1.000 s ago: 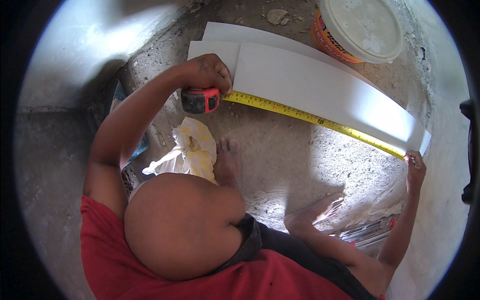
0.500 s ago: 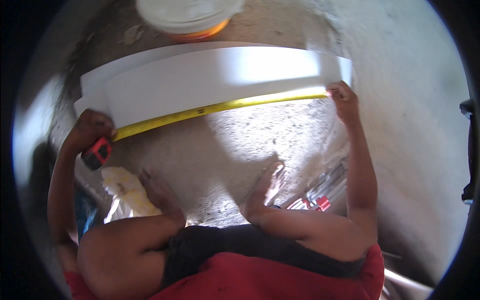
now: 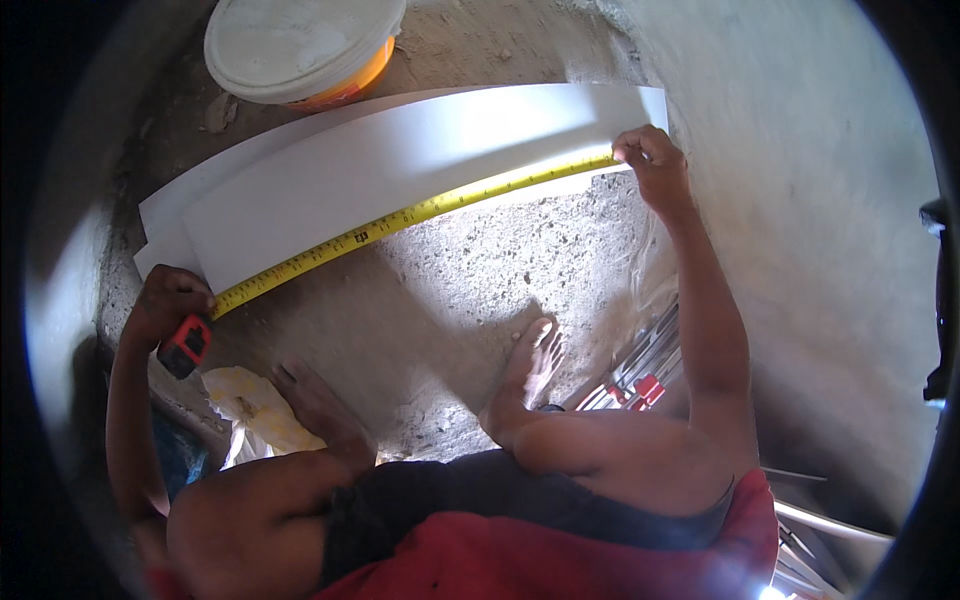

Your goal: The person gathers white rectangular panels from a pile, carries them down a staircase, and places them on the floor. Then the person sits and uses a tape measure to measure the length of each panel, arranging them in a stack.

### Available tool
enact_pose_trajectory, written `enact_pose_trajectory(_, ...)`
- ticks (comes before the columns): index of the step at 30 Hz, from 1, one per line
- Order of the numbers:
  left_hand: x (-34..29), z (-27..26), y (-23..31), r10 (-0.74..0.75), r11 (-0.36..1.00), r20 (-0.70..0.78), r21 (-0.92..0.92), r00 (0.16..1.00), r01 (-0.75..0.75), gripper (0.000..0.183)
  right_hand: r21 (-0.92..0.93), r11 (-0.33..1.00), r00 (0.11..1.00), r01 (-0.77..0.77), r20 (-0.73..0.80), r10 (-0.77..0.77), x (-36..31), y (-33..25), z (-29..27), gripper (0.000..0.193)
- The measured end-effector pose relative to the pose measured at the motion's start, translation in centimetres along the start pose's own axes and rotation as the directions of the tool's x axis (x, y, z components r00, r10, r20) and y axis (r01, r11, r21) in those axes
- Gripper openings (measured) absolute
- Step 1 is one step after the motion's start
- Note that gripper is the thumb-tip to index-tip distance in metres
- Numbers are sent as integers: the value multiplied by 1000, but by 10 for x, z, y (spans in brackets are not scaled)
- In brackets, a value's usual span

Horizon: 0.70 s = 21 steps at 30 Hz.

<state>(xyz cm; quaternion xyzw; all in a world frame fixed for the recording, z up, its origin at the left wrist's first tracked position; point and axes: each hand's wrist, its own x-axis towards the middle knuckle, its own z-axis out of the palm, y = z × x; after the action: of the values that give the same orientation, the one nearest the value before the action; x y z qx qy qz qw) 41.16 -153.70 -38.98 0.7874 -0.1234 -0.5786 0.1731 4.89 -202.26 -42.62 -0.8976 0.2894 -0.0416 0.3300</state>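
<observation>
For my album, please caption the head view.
Left hand and right hand hold a yellow-bladed tape measure extended along the near edge of a white panel.

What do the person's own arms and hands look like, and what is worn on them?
The left hand and right hand are gloveless. Both forearms are bare, without visible watch or band. A red sleeve shows by the right elbow.

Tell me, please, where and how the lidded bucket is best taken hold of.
Probably the grip belongs below the rim of the lid, from left and right together. The bucket is round, wide and upright, with no handle visible; the white panels lie along its near side, so that approach looks less free.
</observation>
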Motion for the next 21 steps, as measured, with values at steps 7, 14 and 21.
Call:
enact_pose_trajectory(7,-3,-2,3,-26,1000,12,-9,1000,26,19,8,999,999,39,-18,-39,-1,1,1,6)
enact_pose_trajectory(14,3,-2,-14,67,998,-47,9,997,-67,18,13,999,998,45,-37,-45,-3,2,2,7)
enact_pose_trajectory(21,3,-3,-19,8,1000,-29,5,1000,-8,19,28,999,1000,-15,-22,15,-4,1,0,8)
